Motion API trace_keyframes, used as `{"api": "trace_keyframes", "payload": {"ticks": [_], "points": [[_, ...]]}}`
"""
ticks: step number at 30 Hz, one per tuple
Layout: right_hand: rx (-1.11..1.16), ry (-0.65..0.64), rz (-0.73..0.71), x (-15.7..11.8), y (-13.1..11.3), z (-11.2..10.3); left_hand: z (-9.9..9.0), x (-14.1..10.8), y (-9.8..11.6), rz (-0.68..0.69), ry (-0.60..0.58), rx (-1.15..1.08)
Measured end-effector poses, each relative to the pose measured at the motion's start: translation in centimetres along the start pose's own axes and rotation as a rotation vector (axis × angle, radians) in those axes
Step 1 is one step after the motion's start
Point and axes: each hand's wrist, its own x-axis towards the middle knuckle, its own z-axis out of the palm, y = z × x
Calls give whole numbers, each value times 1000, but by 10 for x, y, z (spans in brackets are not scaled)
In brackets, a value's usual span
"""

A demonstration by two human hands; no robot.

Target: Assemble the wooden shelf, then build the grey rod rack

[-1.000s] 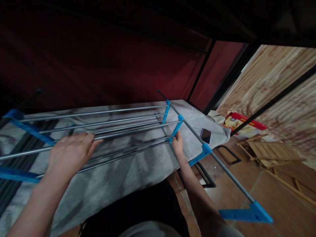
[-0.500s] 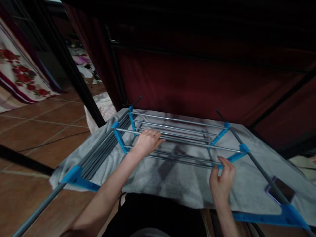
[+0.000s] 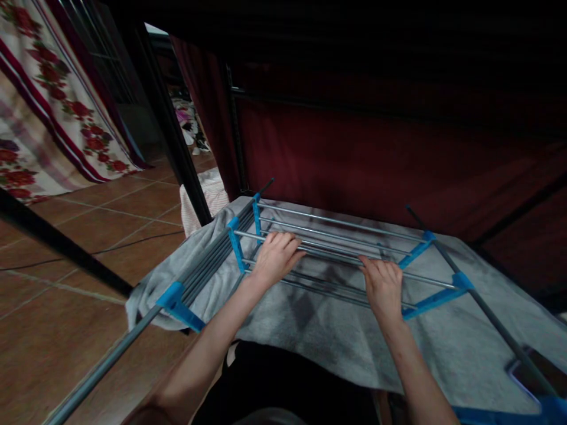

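Observation:
A rack of grey metal rods with blue plastic brackets lies across a grey cloth. My left hand is wrapped over the front upper rod, left of the middle. Farther right, my right hand has its fingers curled over the same rod. Both palms face down, and the rod shows between the two hands. A bundle of parallel grey rods runs along the rack's left side.
A phone rests on the cloth at the right, partly under a rod. Black metal posts stand at the left. Behind hangs a dark red curtain. A cable crosses the tiled floor.
My right hand has moved up and left from the lower right bracket and closed over the front upper rod. My left hand stays on that rod. The view has shifted left.

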Motion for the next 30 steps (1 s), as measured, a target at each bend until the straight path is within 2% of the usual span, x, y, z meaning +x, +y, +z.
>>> {"api": "trace_keyframes", "payload": {"ticks": [3,5,7,9,11,14,18,23,30], "points": [[9,-7,5,0,0,-1,6,-36,-9,-338,263,-14],[5,-12,4,0,0,0,12,-58,-23,-594,426,-63],[-4,-14,5,0,1,1,18,-70,-41,-832,598,-123],[-12,-12,6,0,2,1,22,-71,-60,-973,710,-206],[-17,-4,4,0,2,2,24,-64,-75,-982,697,-342],[-15,5,-4,0,3,3,25,-52,-83,-907,622,-496],[11,5,-5,-1,4,4,27,-49,-80,-896,636,-440],[31,15,-16,-4,9,7,26,-53,-79,-912,595,-345],[23,26,-45,-4,12,6,34,-54,-86,-896,638,-336]]}}
